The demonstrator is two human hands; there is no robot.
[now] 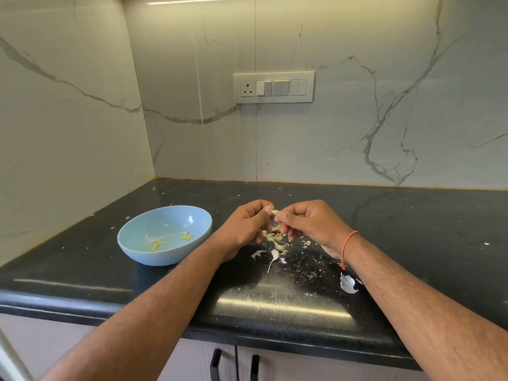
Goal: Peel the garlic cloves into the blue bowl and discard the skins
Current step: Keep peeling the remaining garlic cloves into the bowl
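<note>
- left hand (244, 226) and right hand (308, 224) both pinch one garlic clove (275, 213) in curled fingers, just above the bench (412, 229)
- blue bowl (165, 234) sits left of the hands — a few peeled bits inside
- loose skins (275, 243) lie under the hands

White veined marble walls (357, 119) meet a black countertop (412, 221).

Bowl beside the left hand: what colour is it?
Light blue: the bowl on the black countertop, clearest in the head view, the only one.
</note>
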